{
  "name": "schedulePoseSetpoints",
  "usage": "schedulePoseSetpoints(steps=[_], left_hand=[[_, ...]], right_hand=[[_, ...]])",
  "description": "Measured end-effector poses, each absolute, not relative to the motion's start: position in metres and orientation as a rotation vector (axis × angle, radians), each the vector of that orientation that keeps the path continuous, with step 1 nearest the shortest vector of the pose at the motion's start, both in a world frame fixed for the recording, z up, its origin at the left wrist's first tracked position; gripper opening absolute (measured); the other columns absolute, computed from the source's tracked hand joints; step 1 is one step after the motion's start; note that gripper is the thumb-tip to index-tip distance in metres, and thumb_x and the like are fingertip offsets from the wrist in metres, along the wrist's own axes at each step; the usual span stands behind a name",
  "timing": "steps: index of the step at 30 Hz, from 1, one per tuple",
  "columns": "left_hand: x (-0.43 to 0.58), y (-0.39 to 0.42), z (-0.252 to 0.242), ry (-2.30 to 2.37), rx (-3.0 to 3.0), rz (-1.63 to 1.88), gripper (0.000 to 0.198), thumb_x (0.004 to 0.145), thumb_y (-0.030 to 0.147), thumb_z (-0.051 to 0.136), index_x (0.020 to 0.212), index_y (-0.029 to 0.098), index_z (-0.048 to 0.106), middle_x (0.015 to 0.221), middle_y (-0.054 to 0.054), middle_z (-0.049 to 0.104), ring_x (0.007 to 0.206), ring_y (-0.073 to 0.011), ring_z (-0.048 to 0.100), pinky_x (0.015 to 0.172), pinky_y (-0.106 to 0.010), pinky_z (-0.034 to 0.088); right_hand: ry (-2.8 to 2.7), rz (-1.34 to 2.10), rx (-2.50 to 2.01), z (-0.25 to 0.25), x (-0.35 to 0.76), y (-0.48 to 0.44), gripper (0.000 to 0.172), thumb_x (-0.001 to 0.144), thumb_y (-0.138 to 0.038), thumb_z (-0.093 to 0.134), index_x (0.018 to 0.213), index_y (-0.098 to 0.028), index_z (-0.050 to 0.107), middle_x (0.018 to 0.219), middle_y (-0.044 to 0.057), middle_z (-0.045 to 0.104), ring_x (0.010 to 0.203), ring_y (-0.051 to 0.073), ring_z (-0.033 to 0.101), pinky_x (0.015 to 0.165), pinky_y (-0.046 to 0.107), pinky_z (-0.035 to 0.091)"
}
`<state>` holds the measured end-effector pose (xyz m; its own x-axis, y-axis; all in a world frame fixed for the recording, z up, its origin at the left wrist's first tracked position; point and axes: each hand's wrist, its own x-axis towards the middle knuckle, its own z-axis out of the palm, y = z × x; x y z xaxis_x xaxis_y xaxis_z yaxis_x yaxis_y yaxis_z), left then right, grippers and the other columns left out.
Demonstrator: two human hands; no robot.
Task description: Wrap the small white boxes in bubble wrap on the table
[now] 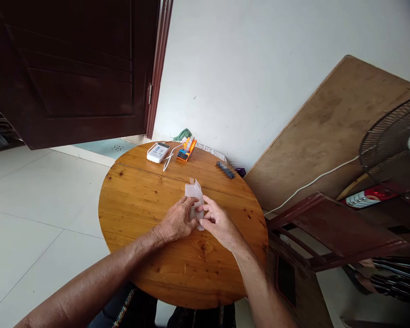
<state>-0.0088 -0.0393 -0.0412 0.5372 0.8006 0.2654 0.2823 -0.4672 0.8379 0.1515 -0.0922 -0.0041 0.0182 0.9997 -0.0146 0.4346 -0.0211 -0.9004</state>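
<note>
A folded piece of white, see-through bubble wrap [197,190] is between my hands over the middle of the round table. A small strip of clear tape [192,181] appears to stick up at its top end. My left hand [179,219] grips the wrap from the left, its fingers curled over the front. On the other side, my right hand [220,224] holds the right edge between thumb and bent fingers, with the index finger a little raised. Whether anything lies inside the wrap cannot be seen.
Toward the back of the wooden table [140,200] are a white device [157,152] with a cable, an orange tape dispenser [187,149] and a dark blurred object [225,169]. To the right stand a red-brown chair [341,228] and a fan [392,146].
</note>
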Motion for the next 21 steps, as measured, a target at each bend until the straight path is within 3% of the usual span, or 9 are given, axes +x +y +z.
schedulePoseSetpoints(steps=[4,7,11,14,17,21], left_hand=[[-0.009,-0.038,-0.042,0.911,1.904,0.878,0.049,0.067,0.007,0.058,0.115,0.016,0.058,0.104,-0.004,0.059,0.073,-0.0125,0.056,0.070,-0.026,0.049],[-0.010,-0.034,-0.041,1.043,1.721,0.883,0.034,0.069,0.006,0.054,0.100,0.015,0.061,0.092,-0.001,0.059,0.067,-0.0108,0.054,0.064,-0.024,0.047],[-0.011,-0.031,-0.040,1.042,1.601,0.862,0.019,0.072,0.007,0.051,0.086,0.015,0.061,0.076,0.002,0.057,0.064,-0.0102,0.051,0.059,-0.022,0.042],[-0.013,-0.035,-0.037,0.982,1.680,0.943,0.016,0.072,0.007,0.054,0.082,0.015,0.063,0.077,0.002,0.055,0.063,-0.0093,0.050,0.059,-0.021,0.041],[-0.013,-0.040,-0.033,0.895,1.814,1.005,0.006,0.079,0.020,0.061,0.078,0.015,0.065,0.080,-0.001,0.056,0.067,-0.0107,0.051,0.062,-0.023,0.040],[-0.008,-0.044,-0.035,0.928,1.909,0.989,0.023,0.083,0.037,0.066,0.075,0.016,0.065,0.079,-0.001,0.055,0.069,-0.0123,0.051,0.064,-0.024,0.040]], right_hand=[[-1.644,0.829,-1.607,-0.004,0.147,-0.092,0.075,0.070,-0.013,0.059,0.142,-0.022,0.043,0.106,0.004,0.066,0.057,0.007,0.052,0.059,0.026,0.048],[-1.707,0.745,-1.632,-0.003,0.146,-0.093,0.076,0.070,-0.011,0.058,0.143,-0.021,0.041,0.106,0.004,0.067,0.054,0.007,0.049,0.061,0.027,0.048],[-1.673,0.814,-1.602,-0.005,0.150,-0.095,0.071,0.076,-0.016,0.054,0.145,-0.019,0.038,0.112,0.006,0.065,0.060,0.009,0.053,0.063,0.029,0.049],[-1.644,0.880,-1.555,-0.008,0.155,-0.095,0.072,0.076,-0.017,0.055,0.145,-0.020,0.037,0.113,0.007,0.064,0.061,0.009,0.054,0.063,0.029,0.050],[-1.666,0.868,-1.505,-0.014,0.159,-0.093,0.071,0.076,-0.015,0.055,0.145,-0.022,0.038,0.111,0.006,0.065,0.062,0.010,0.054,0.061,0.028,0.050],[-1.694,0.891,-1.419,-0.017,0.163,-0.091,0.066,0.081,-0.016,0.050,0.146,-0.022,0.038,0.113,0.007,0.066,0.063,0.010,0.056,0.059,0.027,0.051]])
